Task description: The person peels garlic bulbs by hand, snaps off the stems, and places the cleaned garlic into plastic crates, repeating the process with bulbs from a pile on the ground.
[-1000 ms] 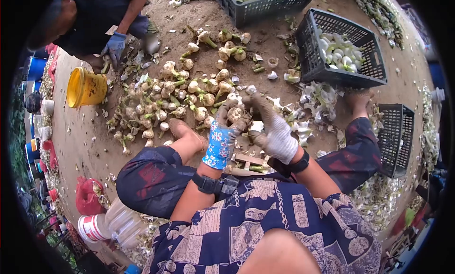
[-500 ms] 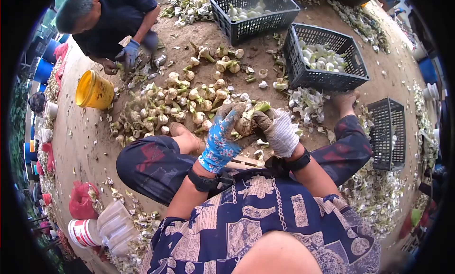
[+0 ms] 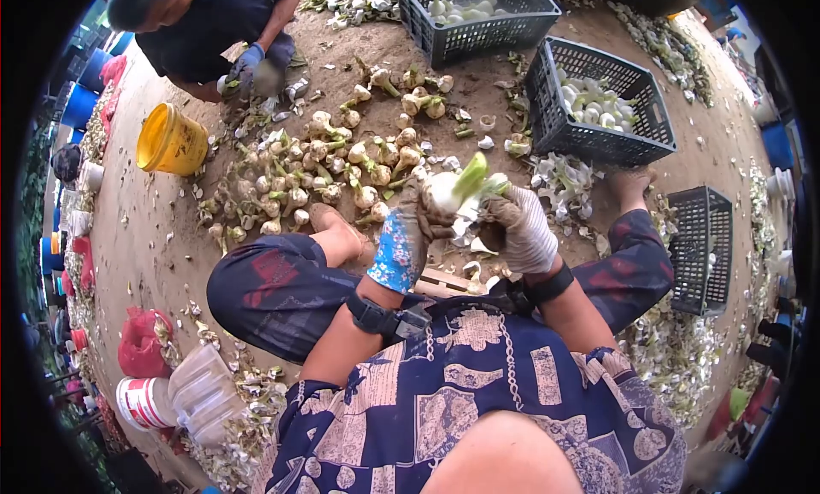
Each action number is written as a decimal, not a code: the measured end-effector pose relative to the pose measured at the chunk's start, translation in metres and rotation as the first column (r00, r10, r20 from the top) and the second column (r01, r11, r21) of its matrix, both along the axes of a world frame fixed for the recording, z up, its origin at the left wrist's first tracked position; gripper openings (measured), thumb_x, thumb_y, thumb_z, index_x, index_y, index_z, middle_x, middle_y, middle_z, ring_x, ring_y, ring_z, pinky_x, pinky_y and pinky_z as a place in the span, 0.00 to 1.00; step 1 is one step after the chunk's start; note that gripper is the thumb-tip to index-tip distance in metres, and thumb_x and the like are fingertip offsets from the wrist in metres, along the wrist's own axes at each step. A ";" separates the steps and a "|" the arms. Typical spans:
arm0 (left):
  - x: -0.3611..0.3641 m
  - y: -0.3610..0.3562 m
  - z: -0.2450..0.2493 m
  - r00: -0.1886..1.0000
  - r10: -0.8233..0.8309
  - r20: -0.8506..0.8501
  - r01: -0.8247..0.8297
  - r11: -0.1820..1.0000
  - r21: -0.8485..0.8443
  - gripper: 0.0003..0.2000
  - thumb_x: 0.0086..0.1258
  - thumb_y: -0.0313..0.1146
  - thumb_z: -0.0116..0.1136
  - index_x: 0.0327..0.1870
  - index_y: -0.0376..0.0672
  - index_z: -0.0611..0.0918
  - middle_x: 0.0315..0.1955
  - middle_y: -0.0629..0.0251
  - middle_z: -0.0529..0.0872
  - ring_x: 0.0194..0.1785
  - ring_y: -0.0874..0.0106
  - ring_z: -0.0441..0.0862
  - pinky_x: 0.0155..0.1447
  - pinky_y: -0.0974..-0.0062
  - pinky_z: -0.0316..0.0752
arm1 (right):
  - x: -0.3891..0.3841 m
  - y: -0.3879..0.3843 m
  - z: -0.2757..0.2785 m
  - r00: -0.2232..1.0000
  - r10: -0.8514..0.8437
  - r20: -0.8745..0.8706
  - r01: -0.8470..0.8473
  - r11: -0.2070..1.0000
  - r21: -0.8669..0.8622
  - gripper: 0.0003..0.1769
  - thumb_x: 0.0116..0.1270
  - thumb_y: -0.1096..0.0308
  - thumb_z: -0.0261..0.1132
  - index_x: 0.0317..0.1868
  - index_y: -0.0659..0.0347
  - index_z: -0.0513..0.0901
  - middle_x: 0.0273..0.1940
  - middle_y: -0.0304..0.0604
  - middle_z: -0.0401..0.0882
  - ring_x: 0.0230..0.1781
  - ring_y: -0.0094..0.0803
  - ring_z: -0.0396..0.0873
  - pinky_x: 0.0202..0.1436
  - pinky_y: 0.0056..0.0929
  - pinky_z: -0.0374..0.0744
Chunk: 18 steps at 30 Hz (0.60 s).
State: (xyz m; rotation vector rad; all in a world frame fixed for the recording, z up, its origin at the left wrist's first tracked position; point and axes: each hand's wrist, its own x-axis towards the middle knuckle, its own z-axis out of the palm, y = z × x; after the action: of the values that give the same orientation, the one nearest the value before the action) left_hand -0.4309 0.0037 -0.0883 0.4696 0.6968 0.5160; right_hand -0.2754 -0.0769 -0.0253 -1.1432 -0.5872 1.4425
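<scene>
A white bulb with a green stem [image 3: 453,190] is between my hands, above the ground in front of my lap. My left hand [image 3: 408,242], in a blue flowered glove with dirty fingers, is wrapped round the bulb's left side. On the right, my right hand [image 3: 517,227], in a dirty white glove, has its fingers closed on pale peel at the bulb's side. Just beyond my hands lies a pile of unpeeled bulbs [image 3: 295,173] with brownish skins. Pale peelings [image 3: 564,182] are heaped to the right.
Two dark crates [image 3: 598,101] [image 3: 478,37] hold white bulbs. Another crate [image 3: 700,250] stands at the right. A yellow bucket [image 3: 172,140] is at the left, near a crouching co-worker [image 3: 213,32]. A white bucket [image 3: 145,402] and red bag [image 3: 143,344] lie lower left.
The bulb between my hands was brownish and dirty; its white surface and green stem now show, with loose peel at its right. The co-worker's hands have drawn together.
</scene>
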 end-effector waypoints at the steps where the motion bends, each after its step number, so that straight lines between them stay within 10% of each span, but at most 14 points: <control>1: -0.001 -0.002 0.004 1.000 0.015 0.009 -0.016 0.994 0.106 0.27 0.67 0.55 0.49 0.58 0.42 0.71 0.46 0.61 0.80 0.41 0.67 0.80 0.44 0.70 0.78 | -0.003 0.001 0.003 0.915 0.031 0.402 -0.045 0.999 0.026 0.10 0.64 0.66 0.60 0.40 0.64 0.80 0.26 0.37 0.79 0.26 0.22 0.77 0.30 0.24 0.75; 2: -0.001 -0.003 0.010 0.999 0.029 0.021 -0.032 0.977 0.212 0.26 0.67 0.51 0.52 0.59 0.41 0.70 0.48 0.61 0.79 0.45 0.68 0.80 0.48 0.71 0.77 | -0.005 0.003 0.004 0.673 0.044 0.739 -0.098 0.995 0.030 0.11 0.65 0.64 0.60 0.40 0.63 0.80 0.26 0.36 0.79 0.26 0.21 0.76 0.29 0.23 0.75; 4: 0.006 -0.012 0.012 0.998 0.064 0.011 -0.064 0.946 0.318 0.28 0.65 0.47 0.57 0.61 0.41 0.68 0.51 0.61 0.77 0.51 0.68 0.77 0.53 0.71 0.74 | -0.007 -0.001 -0.001 0.732 0.031 0.681 -0.152 0.981 0.118 0.13 0.66 0.60 0.60 0.38 0.62 0.80 0.23 0.33 0.77 0.23 0.18 0.74 0.26 0.20 0.73; 6: 0.007 -0.016 0.017 0.994 0.105 -0.006 -0.093 0.902 0.422 0.31 0.62 0.43 0.61 0.64 0.41 0.65 0.55 0.61 0.74 0.56 0.68 0.74 0.58 0.71 0.71 | -0.007 -0.002 -0.002 0.961 0.176 0.213 -0.162 0.983 -0.082 0.13 0.65 0.65 0.58 0.48 0.61 0.81 0.26 0.37 0.80 0.24 0.23 0.76 0.30 0.24 0.75; 10: 0.006 -0.016 0.031 0.992 0.072 0.102 -0.099 0.953 0.286 0.45 0.52 0.37 0.68 0.70 0.44 0.53 0.62 0.62 0.66 0.65 0.67 0.63 0.67 0.68 0.61 | -0.016 0.011 -0.015 0.449 0.077 0.890 -0.382 0.917 0.113 0.09 0.60 0.69 0.61 0.41 0.62 0.81 0.29 0.52 0.80 0.27 0.37 0.80 0.32 0.30 0.77; 12: 0.005 -0.015 0.019 0.994 0.069 0.086 -0.097 0.919 0.381 0.44 0.53 0.38 0.67 0.70 0.44 0.53 0.61 0.62 0.66 0.64 0.67 0.65 0.67 0.69 0.62 | -0.015 0.008 -0.006 0.654 0.133 0.744 -0.324 0.939 0.117 0.09 0.59 0.68 0.61 0.39 0.62 0.81 0.28 0.49 0.81 0.26 0.35 0.80 0.32 0.30 0.77; 14: 0.003 -0.013 0.006 0.987 0.067 0.144 -0.113 0.934 0.338 0.42 0.56 0.41 0.66 0.69 0.44 0.55 0.59 0.61 0.70 0.62 0.65 0.67 0.66 0.65 0.63 | -0.007 0.008 -0.004 0.777 0.363 0.514 -0.417 0.909 -0.011 0.10 0.60 0.67 0.60 0.40 0.62 0.81 0.28 0.43 0.81 0.26 0.28 0.79 0.32 0.28 0.77; 16: -0.001 -0.010 0.001 0.897 0.029 0.441 0.009 0.996 -0.084 0.33 0.61 0.39 0.62 0.66 0.42 0.62 0.57 0.61 0.73 0.61 0.64 0.70 0.65 0.65 0.66 | -0.002 0.005 0.002 0.851 0.407 0.332 -0.425 0.905 -0.019 0.08 0.62 0.67 0.59 0.37 0.61 0.81 0.27 0.37 0.79 0.28 0.19 0.77 0.33 0.23 0.76; 18: 0.000 -0.016 0.000 0.867 0.064 0.494 0.054 0.974 -0.222 0.31 0.61 0.46 0.62 0.63 0.44 0.67 0.56 0.59 0.75 0.58 0.62 0.74 0.60 0.62 0.71 | 0.008 0.001 -0.015 0.679 -0.040 0.733 -0.448 0.768 0.457 0.07 0.62 0.69 0.59 0.36 0.61 0.81 0.30 0.40 0.80 0.29 0.21 0.78 0.34 0.23 0.77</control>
State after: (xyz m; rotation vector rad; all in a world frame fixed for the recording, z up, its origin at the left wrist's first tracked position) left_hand -0.4310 -0.0121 -0.0880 0.1019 0.2492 0.5267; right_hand -0.2674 -0.0761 -0.0400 -1.0807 -1.6767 0.8044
